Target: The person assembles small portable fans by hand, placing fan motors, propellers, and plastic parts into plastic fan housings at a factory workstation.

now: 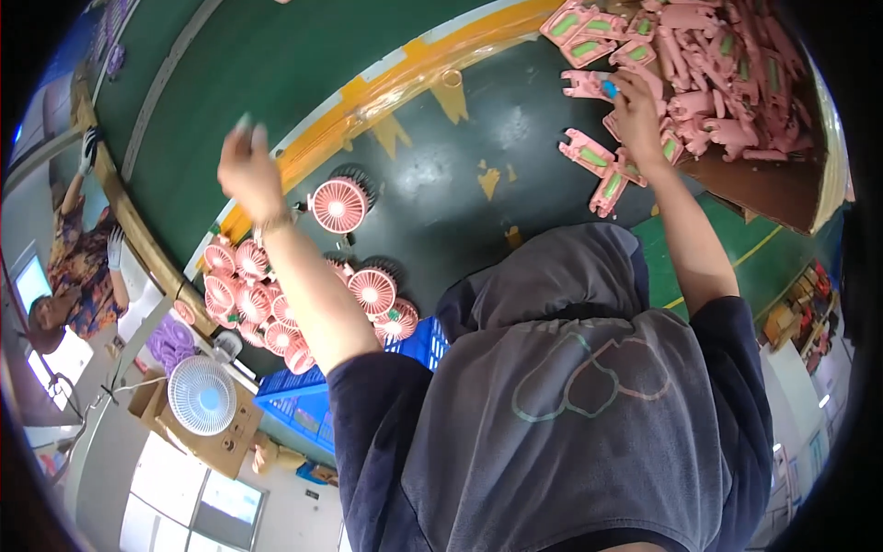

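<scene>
My right hand (636, 118) reaches to the far right of the dark work surface. Its fingers close over a pink plastic housing (579, 85), with a small blue piece (609, 89) showing at the fingertips. Around it lie several pink housings with green inserts (586, 155). My left hand (250, 179) is raised near the yellow-edged border at the left. It is smeared by motion, so whether it holds anything cannot be made out. Closest to it stands a pink round fan head (339, 205); more pink fan heads (254, 302) cluster beside my left forearm.
A cardboard box (773, 179) heaped with pink housings fills the right. A blue crate (299, 391) stands below the fan heads. At the left are a white fan (201, 396), purple parts (171, 344) and a person in gloves (85, 276). A yellow-orange strip (405, 78) borders the surface.
</scene>
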The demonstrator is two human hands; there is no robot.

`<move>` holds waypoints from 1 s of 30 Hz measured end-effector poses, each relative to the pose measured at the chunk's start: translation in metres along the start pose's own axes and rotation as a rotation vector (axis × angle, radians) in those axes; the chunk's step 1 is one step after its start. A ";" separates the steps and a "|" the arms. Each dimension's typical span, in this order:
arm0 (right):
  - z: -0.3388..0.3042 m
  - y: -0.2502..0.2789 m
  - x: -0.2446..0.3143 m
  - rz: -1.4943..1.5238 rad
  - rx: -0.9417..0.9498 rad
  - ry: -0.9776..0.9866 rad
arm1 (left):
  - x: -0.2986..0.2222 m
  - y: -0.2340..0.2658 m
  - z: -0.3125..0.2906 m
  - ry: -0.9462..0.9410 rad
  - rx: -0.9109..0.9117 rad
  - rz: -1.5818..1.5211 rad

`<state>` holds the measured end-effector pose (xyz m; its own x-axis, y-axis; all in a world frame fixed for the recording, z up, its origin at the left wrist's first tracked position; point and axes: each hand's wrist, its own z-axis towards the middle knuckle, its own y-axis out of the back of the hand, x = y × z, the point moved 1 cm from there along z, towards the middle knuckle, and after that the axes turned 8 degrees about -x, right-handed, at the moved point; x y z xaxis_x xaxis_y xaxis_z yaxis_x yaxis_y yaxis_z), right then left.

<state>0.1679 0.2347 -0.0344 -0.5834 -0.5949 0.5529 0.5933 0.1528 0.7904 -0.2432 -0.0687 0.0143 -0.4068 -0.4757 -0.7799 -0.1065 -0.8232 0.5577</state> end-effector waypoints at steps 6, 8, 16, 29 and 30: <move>-0.018 -0.007 0.095 0.631 0.312 -0.365 | 0.118 0.082 -0.091 0.334 0.158 0.604; -0.033 -0.027 0.126 0.334 0.328 -0.028 | 0.135 0.082 -0.107 0.564 0.045 0.648; -0.070 -0.061 0.110 0.309 0.582 0.170 | 0.046 0.058 -0.127 0.628 -0.302 -0.558; -0.025 0.117 0.219 1.482 1.054 -0.586 | -0.236 0.085 -0.181 0.320 0.148 -0.695; -0.025 0.126 0.224 1.471 1.030 -0.568 | -0.252 0.087 -0.185 0.345 0.247 -0.817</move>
<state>0.1260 0.1006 0.1821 -0.2047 0.6977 0.6865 0.3295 0.7095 -0.6229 0.0180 -0.0782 0.2069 0.1689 0.1259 -0.9776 -0.4490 -0.8731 -0.1900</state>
